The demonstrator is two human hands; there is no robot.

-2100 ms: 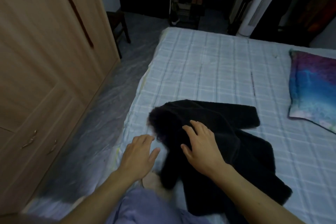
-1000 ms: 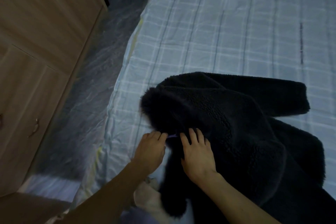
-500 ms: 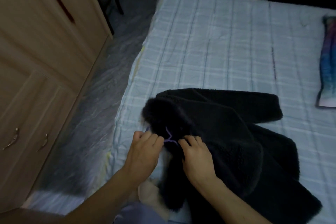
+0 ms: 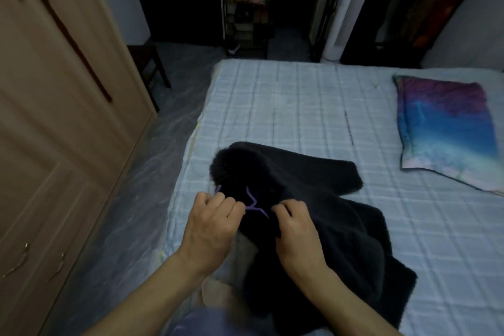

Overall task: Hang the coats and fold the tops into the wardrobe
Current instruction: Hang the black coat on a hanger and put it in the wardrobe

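Observation:
A black fleece coat with a furry collar lies spread on the near left part of the bed. A thin purple hanger pokes out at the coat's neck. My left hand is closed on the hanger's left end beside the collar. My right hand pinches the coat's edge just right of the hanger. The wooden wardrobe stands to the left with its doors closed.
A colourful pillow lies at the bed's right side. A narrow floor strip covered with plastic sheet runs between bed and wardrobe. A dark chair and a shoe rack stand further back.
Both hands went from lying flat on the coat to gripping at its neck. The purple hanger has come into sight there.

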